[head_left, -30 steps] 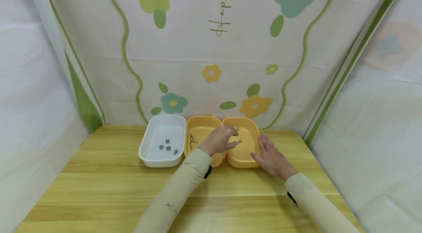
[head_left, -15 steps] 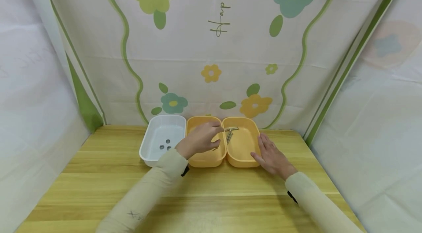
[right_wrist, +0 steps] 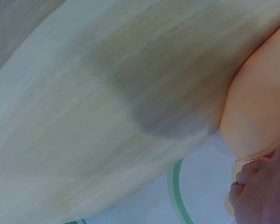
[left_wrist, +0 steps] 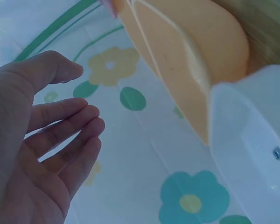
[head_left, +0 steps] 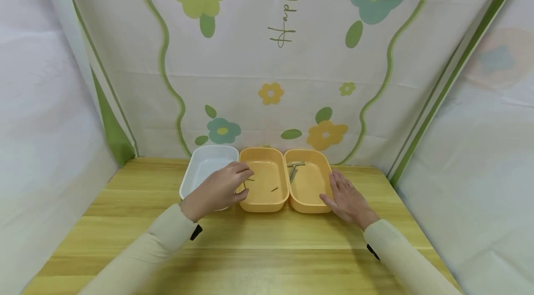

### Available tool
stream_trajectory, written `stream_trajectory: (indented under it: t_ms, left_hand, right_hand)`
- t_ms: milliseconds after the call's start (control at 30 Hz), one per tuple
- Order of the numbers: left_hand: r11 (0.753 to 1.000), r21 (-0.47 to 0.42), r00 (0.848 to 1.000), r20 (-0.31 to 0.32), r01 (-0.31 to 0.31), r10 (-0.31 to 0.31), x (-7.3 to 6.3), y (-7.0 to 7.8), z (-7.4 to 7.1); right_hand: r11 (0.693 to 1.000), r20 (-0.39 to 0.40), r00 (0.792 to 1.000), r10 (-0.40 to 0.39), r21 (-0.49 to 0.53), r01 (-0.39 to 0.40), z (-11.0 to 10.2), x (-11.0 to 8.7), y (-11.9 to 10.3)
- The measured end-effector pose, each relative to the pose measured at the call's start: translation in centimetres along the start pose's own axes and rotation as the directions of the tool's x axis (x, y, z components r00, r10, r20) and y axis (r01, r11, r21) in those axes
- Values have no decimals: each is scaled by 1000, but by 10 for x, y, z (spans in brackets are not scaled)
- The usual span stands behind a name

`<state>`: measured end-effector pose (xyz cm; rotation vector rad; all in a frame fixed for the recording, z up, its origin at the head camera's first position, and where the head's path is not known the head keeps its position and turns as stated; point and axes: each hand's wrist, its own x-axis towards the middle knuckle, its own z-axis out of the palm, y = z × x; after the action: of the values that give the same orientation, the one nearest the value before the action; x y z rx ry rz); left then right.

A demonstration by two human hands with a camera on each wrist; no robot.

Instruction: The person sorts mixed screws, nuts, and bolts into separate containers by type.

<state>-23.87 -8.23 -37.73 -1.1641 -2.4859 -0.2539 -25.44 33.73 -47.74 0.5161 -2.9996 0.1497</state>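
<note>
My left hand (head_left: 218,189) hovers over the white tray (head_left: 204,167) and the left edge of the middle orange tray (head_left: 264,208). Its fingers are loosely bent, and the left wrist view shows nothing between them. A metal nut (left_wrist: 277,153) lies in the white tray. Small thin screws (head_left: 274,189) lie in the middle tray, some partly behind my fingers. Several longer bolts (head_left: 296,164) rest at the left of the right orange tray (head_left: 310,208). With fingers extended, my right hand (head_left: 349,200) rests against that tray's right side.
The three trays stand side by side at the back of the wooden table (head_left: 267,258). Right behind them hangs a white flowered cloth (head_left: 233,77), with more cloth walls at left and right.
My left hand released bolts into the right tray, then moved left across the middle tray to the white one. The right hand stays at its tray. The view shifted slightly.
</note>
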Motion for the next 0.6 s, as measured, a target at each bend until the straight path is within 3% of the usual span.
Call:
stream_trajectory:
  t_ms: [233, 433, 600]
  left_hand:
    - [992, -18, 993, 8, 121, -121, -44, -16, -5]
    - [985, 21, 985, -6, 173, -173, -79, -26, -1]
    - [959, 31, 956, 80, 281, -283, -101, -33, 5]
  right_hand:
    - [999, -38, 999, -21, -35, 20, -6, -3, -7]
    - [1000, -54, 998, -12, -21, 10, -17, -11, -19]
    - [1000, -77, 997, 1, -22, -3, -25, -21, -30]
